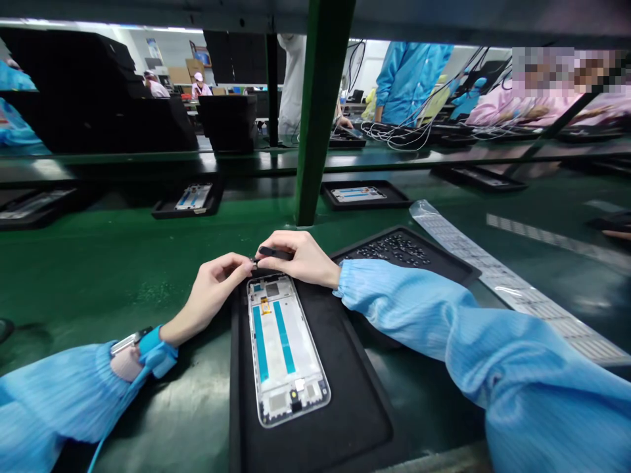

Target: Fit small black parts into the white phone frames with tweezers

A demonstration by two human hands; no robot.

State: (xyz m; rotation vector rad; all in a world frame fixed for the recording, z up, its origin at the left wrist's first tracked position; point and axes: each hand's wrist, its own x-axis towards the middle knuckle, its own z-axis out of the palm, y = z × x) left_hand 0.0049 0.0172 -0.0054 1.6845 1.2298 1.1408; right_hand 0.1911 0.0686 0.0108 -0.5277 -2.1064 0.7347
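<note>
Phone frame (308,348) lay in black tray (355,407), far end just below both hands. I had left hand (207,292) pinching tiny part (254,263) between thumb and finger; right hand (308,259) gripped slim dark tool (276,253), its end near that part. Doing this well, I judged, called for light, even finger pressure and braced wrists, so nothing slipped onto the frame. Couldn't tell if tool touched part.
</note>
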